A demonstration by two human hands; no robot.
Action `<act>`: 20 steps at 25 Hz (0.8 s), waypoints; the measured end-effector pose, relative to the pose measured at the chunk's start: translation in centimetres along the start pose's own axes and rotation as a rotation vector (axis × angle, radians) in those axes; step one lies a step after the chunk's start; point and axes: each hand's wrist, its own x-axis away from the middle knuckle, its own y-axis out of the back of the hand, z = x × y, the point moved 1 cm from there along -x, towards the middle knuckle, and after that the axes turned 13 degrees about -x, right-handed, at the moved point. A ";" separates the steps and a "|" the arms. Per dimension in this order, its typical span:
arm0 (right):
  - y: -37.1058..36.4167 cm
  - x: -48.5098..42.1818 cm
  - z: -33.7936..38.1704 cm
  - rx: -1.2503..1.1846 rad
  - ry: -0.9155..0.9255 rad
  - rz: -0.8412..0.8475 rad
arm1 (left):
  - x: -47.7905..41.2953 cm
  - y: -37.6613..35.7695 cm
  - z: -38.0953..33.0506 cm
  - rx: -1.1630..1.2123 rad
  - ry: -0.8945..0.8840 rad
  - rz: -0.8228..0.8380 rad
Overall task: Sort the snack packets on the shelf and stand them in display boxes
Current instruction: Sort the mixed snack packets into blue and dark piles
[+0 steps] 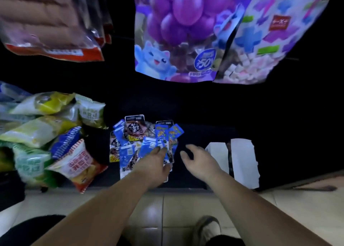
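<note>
A loose heap of small blue and black snack packets (pixel 141 141) lies on the dark bottom shelf. My left hand (pixel 154 163) rests on the heap's near right side, fingers spread over a blue packet (pixel 163 152); whether it grips the packet is unclear. My right hand (pixel 199 162) hovers just right of the heap, fingers curled apart, holding nothing. Two white display boxes (pixel 242 162) stand on the shelf to the right of that hand, their insides hidden.
Larger green, white and red chip bags (pixel 46 134) pile up on the left of the shelf. Big hanging bags, purple grape (pixel 176 31) and a red one (pixel 46 22), dangle overhead. Tiled floor (pixel 167 208) and my shoe (pixel 206 229) lie below the shelf edge.
</note>
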 end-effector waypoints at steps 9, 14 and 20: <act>-7.3 -10.4 -3.0 -0.026 -0.080 0.110 | -7.9 -6.2 4.2 -0.068 0.194 0.089; -8.3 -10.0 -5.3 -0.032 0.011 0.061 | -8.4 -11.6 7.4 -0.078 0.234 0.107; -6.1 -7.4 -6.8 0.306 -0.015 -0.057 | -8.2 -13.4 6.9 0.003 0.256 -0.015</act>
